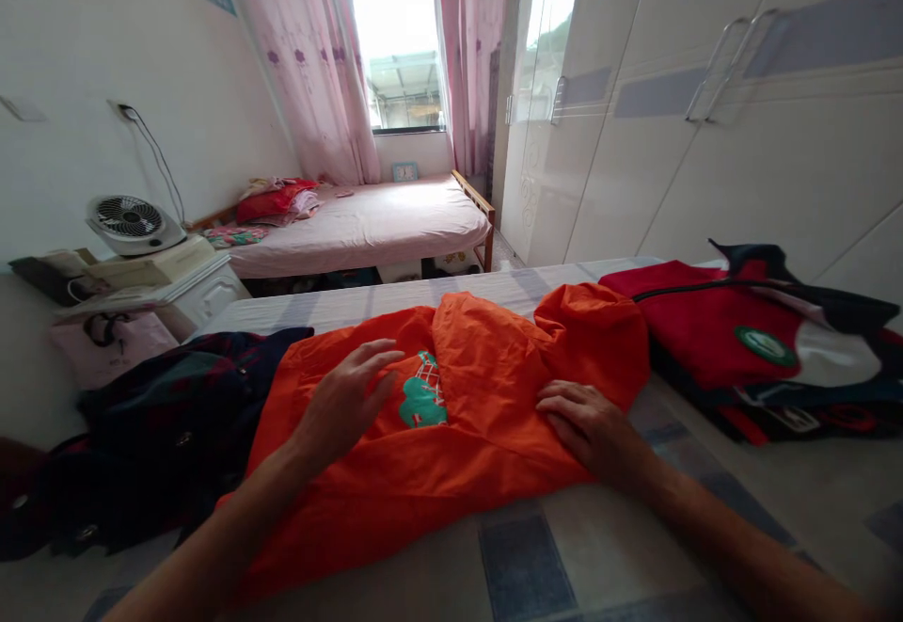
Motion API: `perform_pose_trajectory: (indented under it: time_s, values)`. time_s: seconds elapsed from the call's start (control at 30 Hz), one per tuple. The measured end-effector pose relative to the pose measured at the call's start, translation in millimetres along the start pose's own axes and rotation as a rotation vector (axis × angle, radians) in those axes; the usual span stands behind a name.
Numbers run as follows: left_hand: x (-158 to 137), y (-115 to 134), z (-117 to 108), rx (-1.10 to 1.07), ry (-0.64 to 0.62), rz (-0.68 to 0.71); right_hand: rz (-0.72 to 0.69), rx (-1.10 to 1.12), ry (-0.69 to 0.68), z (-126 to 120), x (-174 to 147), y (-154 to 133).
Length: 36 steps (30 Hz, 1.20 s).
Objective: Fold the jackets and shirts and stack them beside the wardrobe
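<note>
An orange garment (486, 453) with a green printed design (423, 401) lies partly folded on the bed in front of me. Over its left part hovers my left hand (345, 396), its fingers apart and holding nothing; whether it touches the cloth I cannot tell. My right hand (585, 420) rests on the right part of the garment, fingers stretched out and slightly bent over the cloth. Near the back right, one part of the orange fabric is bunched up.
Dark clothes (169, 415) are heaped at the left. A stack topped by a red jacket (691, 321) lies at the right. Beyond the checked bedsheet (526, 556) stand a second bed (381, 222), a fan (131, 222) on a cabinet, and a white wardrobe (635, 170).
</note>
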<state>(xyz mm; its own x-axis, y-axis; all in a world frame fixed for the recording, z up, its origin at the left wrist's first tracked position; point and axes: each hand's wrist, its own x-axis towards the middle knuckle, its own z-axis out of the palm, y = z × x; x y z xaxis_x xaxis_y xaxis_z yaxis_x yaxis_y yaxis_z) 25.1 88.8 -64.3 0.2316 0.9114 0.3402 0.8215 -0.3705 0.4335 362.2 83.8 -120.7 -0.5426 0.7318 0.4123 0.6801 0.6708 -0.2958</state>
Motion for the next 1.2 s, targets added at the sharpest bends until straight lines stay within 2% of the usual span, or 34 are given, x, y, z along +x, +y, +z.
perform_pose_trajectory:
  time_s: [0.07,0.2,0.33,0.53,0.6,0.67,0.73,0.8,0.83,0.9,0.97,1.03,1.1,1.2]
  values:
    - [40,4,13,-0.086,-0.058,-0.020,0.030,0.009,0.022,7,-2,7]
    - [115,0,47,-0.122,-0.160,-0.100,0.039,0.048,0.023,6,-2,12]
    - [168,-3,75,-0.176,-0.175,-0.239,0.066,0.125,0.018,5,-3,11]
    - [203,6,101,-0.391,-0.093,-0.397,0.111,0.189,-0.001,8,-4,12]
    - [207,12,101,-0.505,-0.070,-0.421,0.116,0.196,-0.006,8,-4,12]
    - [207,21,89,-0.636,-0.059,-0.415,0.117,0.198,-0.013,8,-3,13]
    - [199,28,62,-0.763,-0.052,-0.383,0.106,0.195,-0.019,7,-3,14]
    - [176,29,23,-0.882,-0.051,-0.319,0.090,0.187,-0.018,7,-4,14]
    - [159,27,3,-0.939,-0.063,-0.276,0.089,0.184,-0.013,7,-4,14]
    - [114,17,-34,-1.046,-0.126,-0.105,0.112,0.186,0.011,8,-7,15]
    - [60,3,-57,-0.952,-0.240,0.004,0.154,0.181,0.077,11,-9,16]
    - [7,-11,-62,-0.771,-0.294,0.007,0.171,0.141,0.176,14,-11,16]
    - [-36,-19,-54,-0.594,-0.263,-0.039,0.140,0.048,0.247,17,-11,16]
    - [-72,-19,-35,-0.429,-0.161,-0.106,0.045,-0.113,0.249,17,-9,14]
